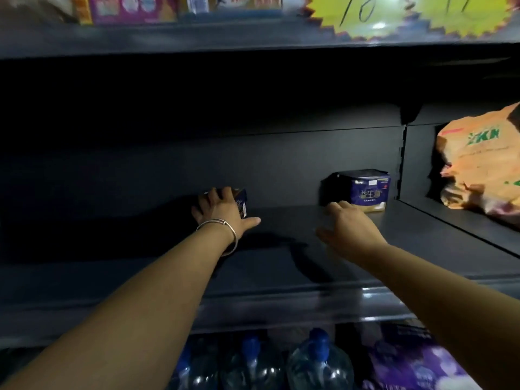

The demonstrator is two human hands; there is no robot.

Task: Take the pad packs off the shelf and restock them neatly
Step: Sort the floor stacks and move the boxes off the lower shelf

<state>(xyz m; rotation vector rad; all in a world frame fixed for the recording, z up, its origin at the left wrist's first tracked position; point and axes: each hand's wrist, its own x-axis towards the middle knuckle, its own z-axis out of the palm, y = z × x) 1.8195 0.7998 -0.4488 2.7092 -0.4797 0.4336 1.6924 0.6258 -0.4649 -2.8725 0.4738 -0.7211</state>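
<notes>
- Shelf (281,232) under both hands: dark matt painted metal, smooth, with a glossier front lip.
- Pad pack (365,190) just beyond the right hand (351,229): glossy blue plastic wrap.
- Bangle (225,229) on the left wrist: thin shiny metal.
- Bottles (318,364) below the arms: clear glossy plastic.

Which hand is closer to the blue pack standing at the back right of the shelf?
The right hand: its fingers reach the blue pack's front lower corner. The left hand is off to the left, on another pack.
</notes>
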